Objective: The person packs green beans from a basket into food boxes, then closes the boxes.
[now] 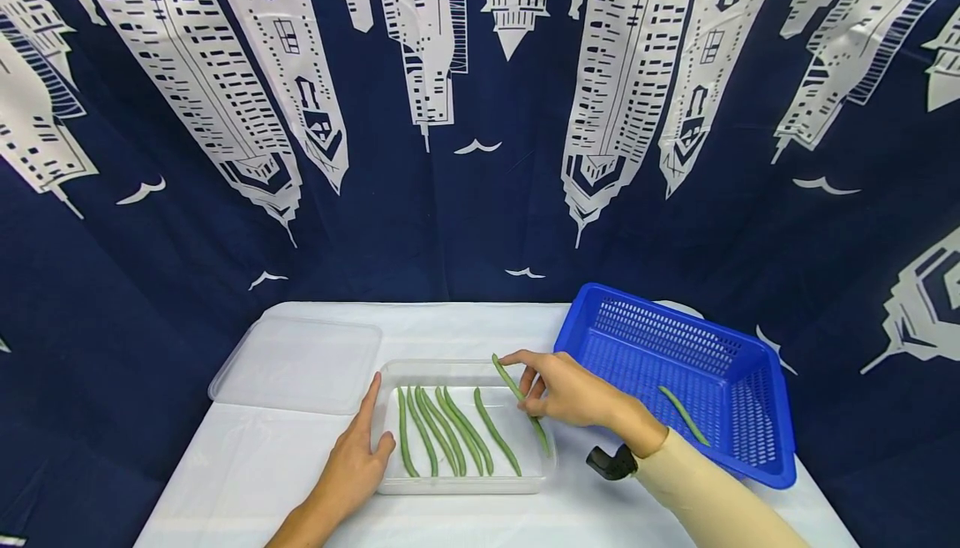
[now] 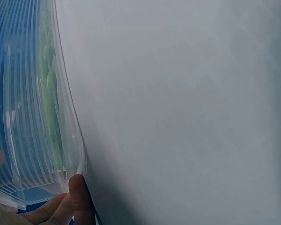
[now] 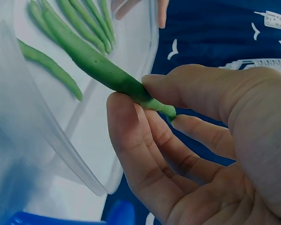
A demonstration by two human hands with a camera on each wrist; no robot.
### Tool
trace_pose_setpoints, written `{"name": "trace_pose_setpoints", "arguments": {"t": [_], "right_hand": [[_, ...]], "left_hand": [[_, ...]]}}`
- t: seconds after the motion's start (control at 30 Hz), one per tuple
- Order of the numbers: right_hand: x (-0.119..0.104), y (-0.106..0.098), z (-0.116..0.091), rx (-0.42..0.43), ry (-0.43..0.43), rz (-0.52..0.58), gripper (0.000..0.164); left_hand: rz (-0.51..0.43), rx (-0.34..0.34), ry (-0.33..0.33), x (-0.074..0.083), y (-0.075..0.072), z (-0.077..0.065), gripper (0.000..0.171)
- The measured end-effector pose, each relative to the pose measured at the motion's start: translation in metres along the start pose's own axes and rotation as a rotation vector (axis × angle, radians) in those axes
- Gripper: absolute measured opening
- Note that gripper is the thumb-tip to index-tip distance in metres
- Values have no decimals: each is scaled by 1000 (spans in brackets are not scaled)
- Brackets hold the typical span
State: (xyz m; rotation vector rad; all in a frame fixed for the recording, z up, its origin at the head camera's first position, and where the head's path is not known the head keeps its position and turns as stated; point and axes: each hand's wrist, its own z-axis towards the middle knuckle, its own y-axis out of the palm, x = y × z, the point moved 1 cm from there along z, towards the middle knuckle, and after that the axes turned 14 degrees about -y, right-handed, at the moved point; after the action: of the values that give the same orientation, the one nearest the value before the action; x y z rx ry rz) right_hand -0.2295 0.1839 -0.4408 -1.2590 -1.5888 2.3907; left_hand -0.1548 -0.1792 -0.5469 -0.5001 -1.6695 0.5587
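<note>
The box (image 1: 457,486) sits on the table (image 1: 420,523), a row of beans (image 1: 493,431) inside. Over its right end, the right hand (image 1: 566,389) pinches a slanting bean (image 1: 507,378) between thumb and fingers. The left hand (image 1: 352,456), index finger straight, touches its left side. A lid (image 1: 300,364) lies left of the box; right of it, a blue basket (image 1: 786,439) holds one bean (image 1: 684,416).

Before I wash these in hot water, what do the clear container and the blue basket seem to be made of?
The clear container: likely rigid plastic, ribbed and slightly glossy; beans show through it in the left wrist view.
The blue basket: probably moulded plastic with a soft sheen, being evenly coloured and pierced by regular holes.
</note>
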Motion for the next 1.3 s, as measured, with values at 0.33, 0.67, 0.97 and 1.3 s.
{"name": "trace_pose_setpoints", "arguments": {"t": [0.33,0.67,0.97,1.3], "right_hand": [[10,23,8,-39,36,63,67],[11,32,10,-46,23,67,65],[9,31,11,-51,44,34,67],[4,23,4,-13,45,-10,60]], "left_hand": [[6,1,-1,-1,1,-1,95],[4,-6,-5,0,1,-1,96],[3,-3,7,1,1,0,97],[4,-10,-5,1,0,0,96]]}}
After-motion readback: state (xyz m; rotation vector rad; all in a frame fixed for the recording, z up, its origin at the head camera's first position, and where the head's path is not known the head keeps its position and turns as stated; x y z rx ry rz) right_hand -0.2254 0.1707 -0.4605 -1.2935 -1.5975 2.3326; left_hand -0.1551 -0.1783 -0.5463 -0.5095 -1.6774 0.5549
